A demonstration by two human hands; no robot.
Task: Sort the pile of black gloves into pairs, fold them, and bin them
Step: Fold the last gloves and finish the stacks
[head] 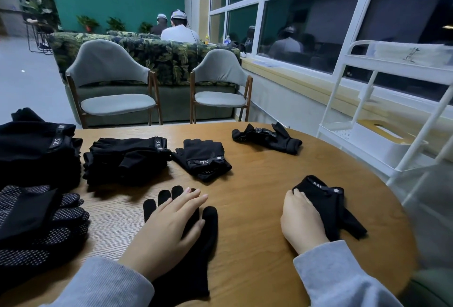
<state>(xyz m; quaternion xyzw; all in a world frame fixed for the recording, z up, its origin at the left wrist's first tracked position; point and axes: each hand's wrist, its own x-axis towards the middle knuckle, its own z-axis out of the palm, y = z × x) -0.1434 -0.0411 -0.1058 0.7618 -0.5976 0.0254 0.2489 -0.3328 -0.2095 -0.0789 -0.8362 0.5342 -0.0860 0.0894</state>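
Note:
My left hand (169, 228) lies flat, fingers spread, on a plain black full-finger glove (196, 252) at the near middle of the round wooden table (257, 184). My right hand (301, 220) grips a fingerless black glove (328, 206) with a 5.11 strap, resting on the table at the right. Further back lie a folded fingerless pair (203, 159), a taller stack of fingerless gloves (127, 159) and a dotted-palm glove pair (267, 137). At the left edge sit a big stack (34, 149) and a heap of dotted gloves (36, 223).
A white wire cart (392, 115) stands right of the table, holding a white bin (382, 144) with a yellow lid on its lower shelf. Two grey chairs (110, 85) stand behind the table. People sit far back beyond a patterned sofa.

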